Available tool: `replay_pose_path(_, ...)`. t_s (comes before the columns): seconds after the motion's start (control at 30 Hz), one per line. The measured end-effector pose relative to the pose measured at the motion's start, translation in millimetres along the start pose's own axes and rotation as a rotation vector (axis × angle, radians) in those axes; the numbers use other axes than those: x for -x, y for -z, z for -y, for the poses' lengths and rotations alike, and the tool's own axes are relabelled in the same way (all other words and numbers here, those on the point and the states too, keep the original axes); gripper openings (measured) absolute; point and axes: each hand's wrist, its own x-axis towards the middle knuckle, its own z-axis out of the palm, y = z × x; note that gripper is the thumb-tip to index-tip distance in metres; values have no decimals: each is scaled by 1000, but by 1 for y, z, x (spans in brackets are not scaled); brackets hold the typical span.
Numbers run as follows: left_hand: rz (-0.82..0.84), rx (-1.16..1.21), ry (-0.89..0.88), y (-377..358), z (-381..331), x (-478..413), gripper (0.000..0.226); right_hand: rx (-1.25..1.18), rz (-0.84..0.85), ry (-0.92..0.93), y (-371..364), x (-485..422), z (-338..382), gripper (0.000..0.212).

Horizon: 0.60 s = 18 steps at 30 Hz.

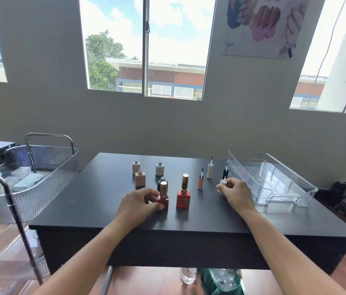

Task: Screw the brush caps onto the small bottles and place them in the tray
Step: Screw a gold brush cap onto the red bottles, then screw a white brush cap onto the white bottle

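Room: grey wall with windows point(146, 45) and a poster point(265, 24); a clear-sided cart point(40, 158) stands at the left.

Surface: a dark table point(104, 209).

The clear tray point(274, 177) lies at the table's right end with nothing in it, long axis running away from the viewer.

The left hand point(136, 204) grips the body of an upright red bottle point(163, 202) that already wears a gold cap. The right hand point(234, 193) pinches a small white cap point(223, 182) in its fingertips, just beside the tray's near left corner.

A second capped red bottle point(183, 199) stands between the hands.

Four open bottles stand upright behind the left hand: beige point(136, 167), pale grey point(159, 168), pink point(140, 178) and dark point(162, 182).

Three loose caps stand brush-up near the right hand: peach point(200, 182), cream point(210, 170) and black point(225, 173).

Key relation: the open bottles lie to the left of the white cap and farther back, nearer the left hand. The tray is nearer the right hand, so the cap probably has to travel leftward first.
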Motion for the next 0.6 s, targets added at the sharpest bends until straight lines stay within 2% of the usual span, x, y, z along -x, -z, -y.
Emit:
replay_pose_path(0.17,54,113,22,19,2,-6,43,-63,9,58,5,15,3,8)
replay_pose_path(0.37,-84,182,-8,53,-3,-43,21,-114,0,64,-4,23,0,8)
replay_pose_path(0.47,-135,73,-35,54,-10,-69,19,-119,-15,88,-6,24,-4,12)
replay_pose_path(0.6,-117,-211,-24,44,-20,-104,33,-171,-1,61,-6,23,-6,9)
